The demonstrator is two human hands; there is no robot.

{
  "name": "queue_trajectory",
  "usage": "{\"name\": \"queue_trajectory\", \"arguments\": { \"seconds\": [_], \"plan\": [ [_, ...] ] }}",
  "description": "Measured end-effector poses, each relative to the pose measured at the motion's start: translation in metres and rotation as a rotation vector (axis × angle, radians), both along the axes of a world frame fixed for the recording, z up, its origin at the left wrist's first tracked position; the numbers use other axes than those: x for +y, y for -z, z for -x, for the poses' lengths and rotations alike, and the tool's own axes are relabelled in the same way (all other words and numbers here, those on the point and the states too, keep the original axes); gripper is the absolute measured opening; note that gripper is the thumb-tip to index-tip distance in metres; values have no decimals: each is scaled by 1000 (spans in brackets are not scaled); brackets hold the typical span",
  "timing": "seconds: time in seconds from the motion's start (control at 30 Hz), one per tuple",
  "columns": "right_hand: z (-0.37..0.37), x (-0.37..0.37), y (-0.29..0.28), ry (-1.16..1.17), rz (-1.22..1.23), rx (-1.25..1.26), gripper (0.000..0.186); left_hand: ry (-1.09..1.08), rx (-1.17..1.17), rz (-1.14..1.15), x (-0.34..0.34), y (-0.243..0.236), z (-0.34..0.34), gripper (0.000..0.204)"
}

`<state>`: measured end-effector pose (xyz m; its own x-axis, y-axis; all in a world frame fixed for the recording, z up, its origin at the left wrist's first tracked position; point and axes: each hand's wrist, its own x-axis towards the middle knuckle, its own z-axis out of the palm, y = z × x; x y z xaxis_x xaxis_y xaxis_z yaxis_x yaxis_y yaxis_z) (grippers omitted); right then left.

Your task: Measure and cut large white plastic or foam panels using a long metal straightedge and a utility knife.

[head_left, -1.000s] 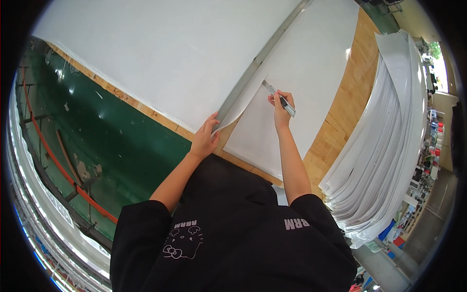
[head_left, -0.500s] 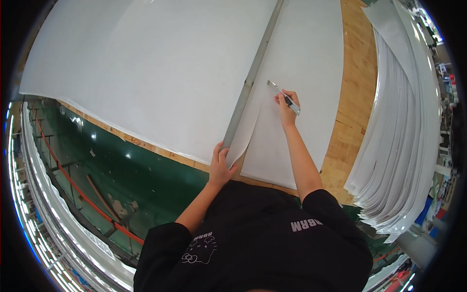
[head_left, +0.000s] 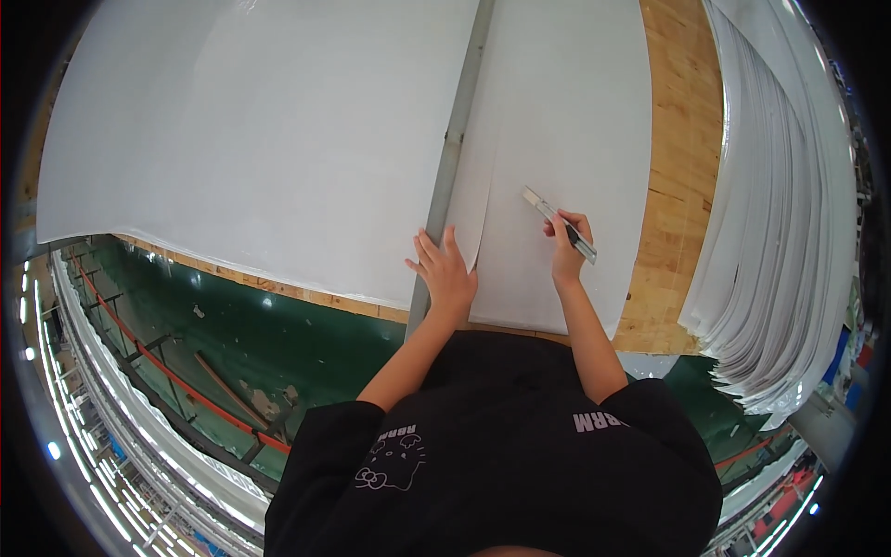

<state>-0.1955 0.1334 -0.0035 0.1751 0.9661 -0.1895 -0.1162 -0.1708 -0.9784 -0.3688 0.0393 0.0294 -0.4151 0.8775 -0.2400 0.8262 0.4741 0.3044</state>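
Observation:
A large white sheet covers most of the wooden table. A long grey metal straightedge lies across it, running away from me, its near end reaching the table's front edge. My left hand rests on the straightedge's near part with fingers spread, the palm beside it over a narrow white strip. A cut edge parts this strip from the white sheet piece to the right. Over that piece my right hand is closed round a utility knife, whose blade end points away to the left, seemingly above the surface.
Bare wood of the table shows to the right. Beyond it hangs a thick stack of white sheets, its near edges curling down. Left of me lie a green floor and a red rail.
My left hand has slid up the straightedge and its fingers have spread from their curled grip. The lifted strip beside it now lies flatter. My right hand has drawn the knife nearer me.

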Motion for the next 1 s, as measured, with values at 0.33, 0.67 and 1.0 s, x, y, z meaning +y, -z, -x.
{"name": "queue_trajectory", "arguments": {
  "seconds": [0.33, 0.67, 1.0],
  "plan": [
    [-40, -29, 47, 29, -22, -29, 11, 114, -157, -112, 2, 52, 25, 98],
    [-11, -38, 16, -194, -564, -367, 23, 25, -514, -470, -25, 22, 61, 66],
    [-20, -33, 25, -303, -654, -650, 35, 20, -498, -509, -20, 19, 59, 62]
  ]
}}
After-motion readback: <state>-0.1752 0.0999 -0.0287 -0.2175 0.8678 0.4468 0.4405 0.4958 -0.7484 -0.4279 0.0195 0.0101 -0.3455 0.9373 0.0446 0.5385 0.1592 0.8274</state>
